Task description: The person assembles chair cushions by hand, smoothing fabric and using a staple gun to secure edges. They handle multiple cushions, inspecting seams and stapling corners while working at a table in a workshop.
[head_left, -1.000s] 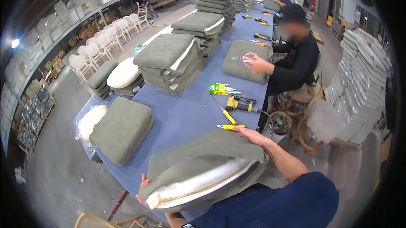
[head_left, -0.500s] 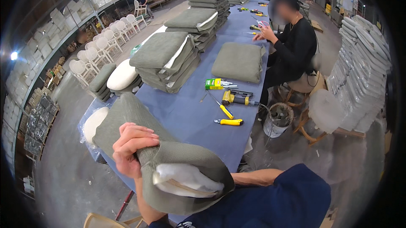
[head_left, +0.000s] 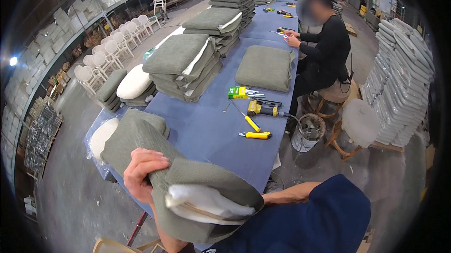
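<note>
Head view: the person is bending a grey-green seat cushion (head_left: 188,192) up off the near end of the blue desk (head_left: 211,135). The left hand (head_left: 143,173) is lying across the cushion's upper edge, its fingers (head_left: 152,158) curling over the fabric and pinching it down. At the open end of the cover, white foam padding (head_left: 206,203) is showing, so the cover is not yet drawn closed over the filling. The right forearm (head_left: 289,193) is running in behind the cushion; the right hand itself is hidden by the fabric, so I cannot tell how its fingers are set or what they are gripping.

The cushion is sitting at the near left corner of the desk, partly overhanging the edge, close to the person's chest. Just beyond it another cushion (head_left: 141,128) of the same cloth is lying flat, beside a white foam pad (head_left: 103,135) in clear plastic.

Judging from this, the step in hand is working the foam into its cover. The next move probably calls for tucking the exposed white corner inside while the left hand is keeping the fabric taut.

Farther up the desk, a yellow-handled knife (head_left: 255,135), a yellow screwdriver (head_left: 249,120) and a yellow-and-black power tool (head_left: 264,108) are lying near a stack of finished cushions (head_left: 183,67). A second person in black (head_left: 324,46) is working at the far right side.
</note>
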Demonstrator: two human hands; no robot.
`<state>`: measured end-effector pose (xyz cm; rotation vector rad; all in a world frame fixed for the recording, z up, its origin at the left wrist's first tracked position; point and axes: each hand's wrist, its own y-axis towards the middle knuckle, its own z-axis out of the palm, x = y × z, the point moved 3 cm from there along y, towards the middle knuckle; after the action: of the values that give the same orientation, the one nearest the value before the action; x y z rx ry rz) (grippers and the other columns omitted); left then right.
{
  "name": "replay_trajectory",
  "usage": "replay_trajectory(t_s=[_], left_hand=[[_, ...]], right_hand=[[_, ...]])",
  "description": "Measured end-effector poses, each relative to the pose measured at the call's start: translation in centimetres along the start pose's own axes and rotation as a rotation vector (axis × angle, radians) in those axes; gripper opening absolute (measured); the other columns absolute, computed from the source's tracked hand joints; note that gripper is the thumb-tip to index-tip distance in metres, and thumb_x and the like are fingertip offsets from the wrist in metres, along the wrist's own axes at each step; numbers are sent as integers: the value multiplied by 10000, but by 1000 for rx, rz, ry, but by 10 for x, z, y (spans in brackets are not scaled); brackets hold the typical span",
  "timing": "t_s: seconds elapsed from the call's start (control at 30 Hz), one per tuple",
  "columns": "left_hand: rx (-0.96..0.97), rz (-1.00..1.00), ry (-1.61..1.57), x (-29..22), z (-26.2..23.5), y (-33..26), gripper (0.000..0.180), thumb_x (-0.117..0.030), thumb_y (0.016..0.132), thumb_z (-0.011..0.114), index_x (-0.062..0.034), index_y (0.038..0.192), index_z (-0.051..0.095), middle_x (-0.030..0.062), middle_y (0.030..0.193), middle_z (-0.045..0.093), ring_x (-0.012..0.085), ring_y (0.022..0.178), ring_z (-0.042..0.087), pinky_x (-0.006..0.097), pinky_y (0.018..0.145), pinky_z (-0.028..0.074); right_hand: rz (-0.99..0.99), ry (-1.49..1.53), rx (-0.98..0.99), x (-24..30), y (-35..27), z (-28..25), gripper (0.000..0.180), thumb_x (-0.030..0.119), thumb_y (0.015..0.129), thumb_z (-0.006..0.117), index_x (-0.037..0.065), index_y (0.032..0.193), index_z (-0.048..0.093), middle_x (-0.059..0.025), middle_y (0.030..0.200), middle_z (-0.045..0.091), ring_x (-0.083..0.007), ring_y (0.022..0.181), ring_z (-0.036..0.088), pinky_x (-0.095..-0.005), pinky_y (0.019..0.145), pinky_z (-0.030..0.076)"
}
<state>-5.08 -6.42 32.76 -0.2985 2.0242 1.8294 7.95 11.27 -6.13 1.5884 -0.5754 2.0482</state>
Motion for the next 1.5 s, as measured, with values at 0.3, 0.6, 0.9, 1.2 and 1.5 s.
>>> replay_trajectory(t_s=[0.3,0.6,0.9,1.2,1.5], left_hand=[[-202,-101,-67,60,-50,-6,741,-401,1084,162,32,802,693,176,752,668,299,834,626,447,881,484],[10,64,-85,42,-79,-15,705,-389,1057,176,16,832,707,183,749,682,321,806,641,475,897,438],[-140,8,-72,35,-41,-16,673,-386,1052,237,16,800,714,181,740,680,312,787,632,468,903,449],[-204,28,-67,31,-37,-13,668,-374,1060,250,32,786,705,183,736,677,309,778,633,463,883,461],[-124,-96,-116,49,-49,-14,691,-370,1075,222,51,854,725,199,843,699,328,960,636,451,953,464]], right_hand=[[-32,0,20,4,15,-2,860,528,959,659,53,1610,358,-141,1666,356,-263,1530,315,-408,1243,266],[-78,-19,34,11,38,-5,888,517,926,716,54,1602,375,-151,1658,371,-273,1528,323,-413,1238,275],[43,-489,-102,32,31,-43,699,401,892,754,43,1449,529,-196,1437,594,-323,1292,593,-450,1046,473],[-50,-544,-251,60,31,-35,594,332,924,725,45,1417,559,-199,1380,632,-328,1252,623,-437,1022,491],[-623,-304,-513,312,55,-8,686,357,1052,612,52,1611,355,-154,1451,535,-258,1284,529,-418,1078,451]])
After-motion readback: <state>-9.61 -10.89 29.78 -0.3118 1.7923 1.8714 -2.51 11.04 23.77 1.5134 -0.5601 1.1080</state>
